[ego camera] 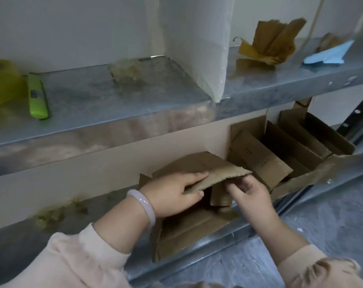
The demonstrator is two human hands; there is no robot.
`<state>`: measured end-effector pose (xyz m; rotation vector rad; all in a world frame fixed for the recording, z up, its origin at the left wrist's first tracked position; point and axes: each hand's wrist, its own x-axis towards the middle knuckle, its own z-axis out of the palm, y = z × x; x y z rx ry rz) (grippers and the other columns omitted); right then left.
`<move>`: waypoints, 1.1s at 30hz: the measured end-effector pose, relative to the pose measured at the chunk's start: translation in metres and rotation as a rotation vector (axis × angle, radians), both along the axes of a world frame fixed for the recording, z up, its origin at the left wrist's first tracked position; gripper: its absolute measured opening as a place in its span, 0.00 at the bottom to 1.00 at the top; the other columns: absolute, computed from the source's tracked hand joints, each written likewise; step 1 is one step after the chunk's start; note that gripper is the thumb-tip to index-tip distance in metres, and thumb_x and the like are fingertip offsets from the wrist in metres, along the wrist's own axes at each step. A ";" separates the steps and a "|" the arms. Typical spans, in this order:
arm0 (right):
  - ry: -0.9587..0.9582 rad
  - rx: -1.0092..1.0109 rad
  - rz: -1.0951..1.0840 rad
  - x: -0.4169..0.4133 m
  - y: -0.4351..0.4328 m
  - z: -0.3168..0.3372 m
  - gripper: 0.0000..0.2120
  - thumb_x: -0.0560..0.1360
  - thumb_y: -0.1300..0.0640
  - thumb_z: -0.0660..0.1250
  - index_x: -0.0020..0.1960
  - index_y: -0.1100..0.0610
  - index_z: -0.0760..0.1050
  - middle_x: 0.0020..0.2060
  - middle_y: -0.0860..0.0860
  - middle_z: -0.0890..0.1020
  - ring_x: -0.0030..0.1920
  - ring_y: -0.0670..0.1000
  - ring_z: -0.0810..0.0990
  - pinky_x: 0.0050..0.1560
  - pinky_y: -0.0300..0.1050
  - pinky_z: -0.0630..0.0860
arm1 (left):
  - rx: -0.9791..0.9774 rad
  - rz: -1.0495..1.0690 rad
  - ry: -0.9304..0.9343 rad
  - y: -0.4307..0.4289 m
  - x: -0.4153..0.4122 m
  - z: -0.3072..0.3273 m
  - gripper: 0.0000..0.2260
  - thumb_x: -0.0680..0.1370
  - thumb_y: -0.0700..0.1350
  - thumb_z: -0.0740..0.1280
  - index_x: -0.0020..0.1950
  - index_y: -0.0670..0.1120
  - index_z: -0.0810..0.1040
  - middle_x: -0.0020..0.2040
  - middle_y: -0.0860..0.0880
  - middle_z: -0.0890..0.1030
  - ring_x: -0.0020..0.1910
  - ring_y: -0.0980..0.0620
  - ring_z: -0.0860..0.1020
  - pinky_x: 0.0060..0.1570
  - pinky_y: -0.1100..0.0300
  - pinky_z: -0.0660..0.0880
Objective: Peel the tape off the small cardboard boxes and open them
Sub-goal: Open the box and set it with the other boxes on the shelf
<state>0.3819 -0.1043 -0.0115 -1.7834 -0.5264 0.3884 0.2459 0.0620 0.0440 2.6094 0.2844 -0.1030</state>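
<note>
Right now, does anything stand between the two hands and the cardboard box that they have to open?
Nothing visible does. The left hand pinches the raised top flap of the cardboard box, and the right hand is at the flap's front edge, though blur hides its grip.

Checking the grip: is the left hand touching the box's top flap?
Touching. The head view shows the left hand pinching the top flap, fingers above, thumb beneath.

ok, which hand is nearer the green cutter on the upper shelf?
Left. The left hand grips the cardboard box flap, below and right of the green cutter; the right hand is further right, beyond it.
</note>
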 end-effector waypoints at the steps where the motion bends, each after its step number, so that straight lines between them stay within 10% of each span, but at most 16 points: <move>1: -0.091 -0.041 0.000 0.001 0.002 0.001 0.07 0.73 0.58 0.70 0.49 0.48 0.79 0.45 0.45 0.83 0.48 0.45 0.81 0.53 0.48 0.78 | -0.033 0.007 -0.014 0.004 0.002 0.007 0.22 0.80 0.55 0.59 0.74 0.61 0.61 0.71 0.57 0.69 0.70 0.57 0.67 0.67 0.65 0.62; 6: -0.772 -0.347 0.148 0.008 0.003 0.016 0.18 0.71 0.55 0.70 0.61 0.48 0.78 0.59 0.45 0.75 0.60 0.47 0.73 0.60 0.43 0.73 | -0.008 0.014 -0.148 0.019 0.017 0.029 0.19 0.80 0.53 0.56 0.72 0.55 0.69 0.69 0.53 0.73 0.68 0.53 0.69 0.66 0.62 0.63; 9: -1.073 -0.573 0.303 0.014 0.014 0.026 0.22 0.68 0.52 0.70 0.62 0.46 0.77 0.56 0.51 0.76 0.53 0.57 0.76 0.47 0.50 0.78 | 0.012 -0.032 -0.107 0.020 0.024 0.031 0.18 0.83 0.46 0.56 0.73 0.54 0.68 0.68 0.54 0.73 0.67 0.54 0.69 0.57 0.69 0.60; 15: -1.165 -1.109 0.756 0.015 0.035 0.043 0.19 0.80 0.54 0.57 0.71 0.46 0.65 0.67 0.51 0.67 0.54 0.57 0.76 0.45 0.47 0.73 | 0.023 -0.032 -0.053 0.020 0.026 0.020 0.23 0.78 0.54 0.52 0.73 0.56 0.66 0.69 0.51 0.74 0.67 0.50 0.71 0.66 0.55 0.66; 20: -1.325 -0.718 0.621 0.019 0.020 0.035 0.18 0.74 0.44 0.54 0.44 0.52 0.78 0.49 0.52 0.77 0.37 0.56 0.78 0.32 0.45 0.73 | 0.003 -0.020 -0.094 0.025 0.025 0.012 0.21 0.79 0.54 0.53 0.72 0.58 0.67 0.65 0.50 0.77 0.63 0.50 0.74 0.62 0.52 0.70; 25: -0.954 -0.316 0.196 0.028 -0.031 0.019 0.10 0.73 0.49 0.68 0.36 0.51 0.73 0.40 0.44 0.76 0.38 0.42 0.74 0.35 0.35 0.72 | -0.092 -0.002 -0.096 0.032 0.016 0.000 0.19 0.82 0.53 0.58 0.74 0.58 0.64 0.69 0.56 0.71 0.67 0.56 0.69 0.66 0.58 0.66; 29: -0.388 -0.315 0.007 0.028 -0.060 -0.013 0.07 0.77 0.58 0.65 0.44 0.47 0.79 0.39 0.44 0.80 0.43 0.44 0.78 0.44 0.47 0.77 | -0.297 -0.039 0.111 0.028 0.009 -0.025 0.25 0.79 0.62 0.56 0.75 0.61 0.57 0.75 0.59 0.58 0.73 0.61 0.54 0.72 0.63 0.49; 33: -0.001 -0.269 -0.133 0.030 -0.064 -0.022 0.12 0.80 0.57 0.58 0.44 0.51 0.79 0.40 0.52 0.81 0.44 0.55 0.78 0.48 0.53 0.76 | 0.047 -0.069 0.328 0.016 -0.002 -0.085 0.31 0.75 0.69 0.52 0.75 0.67 0.45 0.78 0.56 0.39 0.76 0.53 0.36 0.74 0.47 0.37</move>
